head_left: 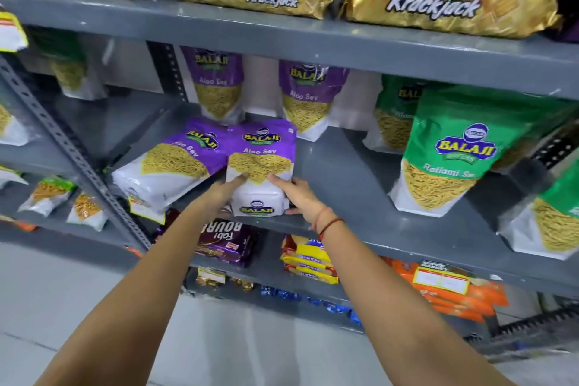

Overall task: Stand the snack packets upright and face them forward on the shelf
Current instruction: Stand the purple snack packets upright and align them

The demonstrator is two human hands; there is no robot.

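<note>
A purple and white snack packet point(261, 163) marked Aloo Sev stands at the front edge of a grey metal shelf point(341, 172), its printed face turned outward; the left hand point(226, 189) presses its lower left side and the right hand point(297, 193) its lower right, fingers spread flat against the glossy plastic rather than curled round it; a red thread band point(329, 224) circles the right wrist; a clear window in the packet shows thin yellow strands; just beside it on the left a second purple packet point(170, 166) leans over sideways, touching the first; two more purple packets point(219, 84) stand upright at the back of the shelf; to the right stand green packets point(454, 147) of the same shape; on the shelf above lie gold foil biscuit packs point(438, 3), crinkled and shiny; a perforated grey upright point(72, 147) carries the shelves; below are dark purple and yellow packs; the floor point(62, 291) is pale grey.
</note>
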